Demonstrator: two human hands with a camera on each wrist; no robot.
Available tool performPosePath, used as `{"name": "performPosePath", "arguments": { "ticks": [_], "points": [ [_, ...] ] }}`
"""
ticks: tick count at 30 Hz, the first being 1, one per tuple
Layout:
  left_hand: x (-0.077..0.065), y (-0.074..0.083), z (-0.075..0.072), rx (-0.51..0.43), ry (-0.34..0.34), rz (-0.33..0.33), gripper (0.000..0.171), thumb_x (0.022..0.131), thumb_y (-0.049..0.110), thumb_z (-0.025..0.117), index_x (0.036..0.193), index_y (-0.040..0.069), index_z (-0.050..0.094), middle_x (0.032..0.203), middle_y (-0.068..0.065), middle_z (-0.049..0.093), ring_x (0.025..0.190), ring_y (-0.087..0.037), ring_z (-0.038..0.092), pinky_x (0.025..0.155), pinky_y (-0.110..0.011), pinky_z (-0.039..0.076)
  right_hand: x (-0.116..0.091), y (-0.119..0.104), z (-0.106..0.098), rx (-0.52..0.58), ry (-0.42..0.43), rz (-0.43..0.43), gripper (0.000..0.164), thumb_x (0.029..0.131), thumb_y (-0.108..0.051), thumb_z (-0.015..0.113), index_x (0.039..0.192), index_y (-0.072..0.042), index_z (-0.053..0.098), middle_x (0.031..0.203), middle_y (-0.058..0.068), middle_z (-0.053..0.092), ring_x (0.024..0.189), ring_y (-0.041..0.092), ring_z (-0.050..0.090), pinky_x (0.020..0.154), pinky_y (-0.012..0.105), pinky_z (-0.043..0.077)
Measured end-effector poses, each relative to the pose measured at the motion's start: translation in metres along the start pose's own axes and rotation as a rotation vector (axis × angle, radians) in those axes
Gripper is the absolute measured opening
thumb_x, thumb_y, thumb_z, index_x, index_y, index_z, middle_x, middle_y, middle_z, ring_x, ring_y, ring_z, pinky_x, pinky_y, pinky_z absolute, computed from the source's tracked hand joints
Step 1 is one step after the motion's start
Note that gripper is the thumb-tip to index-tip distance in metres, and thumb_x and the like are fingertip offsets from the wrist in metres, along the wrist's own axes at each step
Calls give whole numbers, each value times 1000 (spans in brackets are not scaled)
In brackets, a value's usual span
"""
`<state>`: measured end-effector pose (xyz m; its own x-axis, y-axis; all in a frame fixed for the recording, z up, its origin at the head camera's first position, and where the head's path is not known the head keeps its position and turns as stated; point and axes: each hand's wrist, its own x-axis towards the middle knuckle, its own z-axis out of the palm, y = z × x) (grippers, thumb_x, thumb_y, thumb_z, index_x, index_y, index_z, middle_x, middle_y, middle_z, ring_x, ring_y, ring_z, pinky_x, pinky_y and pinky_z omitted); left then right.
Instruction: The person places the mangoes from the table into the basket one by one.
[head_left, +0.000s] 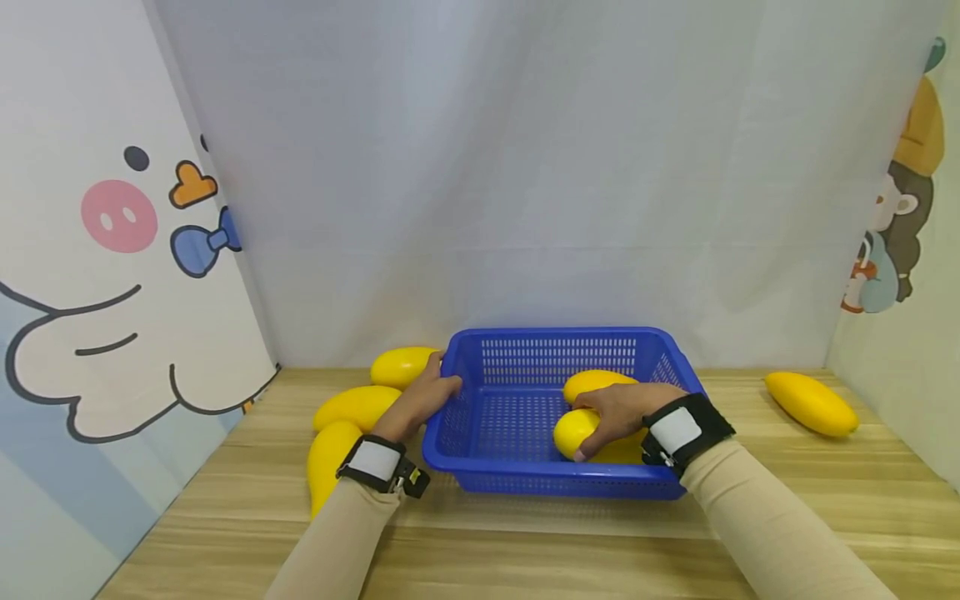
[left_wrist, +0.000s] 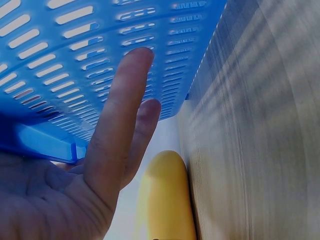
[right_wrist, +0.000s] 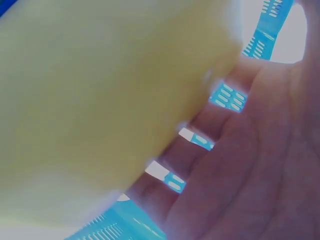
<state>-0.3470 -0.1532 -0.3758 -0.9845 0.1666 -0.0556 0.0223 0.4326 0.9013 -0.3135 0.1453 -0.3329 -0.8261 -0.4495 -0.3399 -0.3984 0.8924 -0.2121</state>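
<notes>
A blue plastic basket [head_left: 517,471] with slotted walls stands on the table. My left hand [head_left: 420,400] holds its left rim, thumb over the inside. In the left wrist view, the fingers [left_wrist: 117,115] lie along the outer wall. Inside the basket, on the right side, my right hand [head_left: 621,410] grips a yellow mango [head_left: 573,432]. That mango [right_wrist: 100,110] fills much of the right wrist view, with the fingers curled against it. Another mango [head_left: 597,381] lies just behind it in the basket, partly covered by the right hand.
Left of the basket lie three more mangoes: one at the back [head_left: 401,367], one in the middle [head_left: 356,407] and one nearer [head_left: 327,462], partly behind the left wrist. A further mango [head_left: 812,404] lies at the far right. A pale curtain [head_left: 525,183] hangs behind the table.
</notes>
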Motion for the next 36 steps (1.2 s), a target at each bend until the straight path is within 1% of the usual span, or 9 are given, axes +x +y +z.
{"name": "performPosePath", "arguments": {
  "ticks": [5, 16, 26, 32, 36],
  "points": [
    [0, 0, -1, -13, -9, 2, 70, 83, 19, 45, 145, 17, 11, 137, -14, 34, 110, -33, 41, 94, -54, 35, -1, -1, -1, 0, 0, -13, 82, 66, -62, 68, 132, -18, 47, 113, 1, 54, 95, 21, 46, 82, 44, 38],
    [-1, 0, -1, 0, -11, 23, 68, 84, 19, 44, 145, 16, 13, 136, -15, 36, 110, -32, 41, 95, -53, 34, -1, -1, -1, 1, -2, -3, 85, 66, -62, 68, 135, -17, 45, 118, 3, 54, 98, 21, 46, 83, 45, 37],
    [-3, 1, 0, 11, -2, 28, 70, 82, 18, 44, 145, 15, 13, 136, -15, 36, 109, -32, 41, 94, -52, 34, -1, 0, 1, 17, 5, -5, 81, 65, -61, 69, 132, -21, 47, 113, 0, 54, 95, 21, 46, 82, 44, 37],
    [-3, 2, 0, 20, 5, 16, 71, 81, 19, 45, 145, 15, 13, 136, -15, 36, 109, -31, 41, 93, -50, 34, -2, 0, 1, 31, 9, -10, 79, 65, -61, 69, 131, -22, 48, 110, -1, 54, 94, 20, 45, 80, 43, 37],
    [-1, 2, 0, 26, 6, 18, 72, 81, 18, 45, 145, 14, 12, 137, -16, 36, 110, -31, 41, 93, -49, 34, -2, 0, 0, 34, 18, -23, 75, 66, -61, 68, 129, -25, 49, 109, -2, 53, 93, 21, 45, 79, 42, 38]
  ]
}}
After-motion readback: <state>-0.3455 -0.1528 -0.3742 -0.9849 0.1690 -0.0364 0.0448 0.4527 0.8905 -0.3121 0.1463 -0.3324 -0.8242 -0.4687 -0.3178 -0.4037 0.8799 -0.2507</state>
